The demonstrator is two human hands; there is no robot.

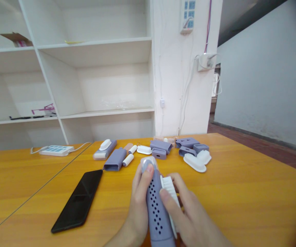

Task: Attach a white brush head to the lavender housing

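Centred low in the head view is a purple-grey plastic body [156, 206] with rows of small holes and a clear, rounded far end. My left hand [138, 206] wraps its left side, thumb resting on the top near that end. Against its right side sits a white ridged, bristle-like brush piece [169, 187]. My right hand [186, 209] grips this piece between thumb and fingers and presses it along the body. Whether the two parts are joined cannot be seen. Both hands are closed and hover over the wooden table [230, 206].
A black phone [78, 200] lies left of my hands. Beyond are purple-grey shells [115, 159], white rollers [128, 160], a white oval piece [144, 150], more purple parts [160, 146] and white lobed pieces [198, 160]. A power strip [57, 150] lies back left, before white shelves [107, 43].
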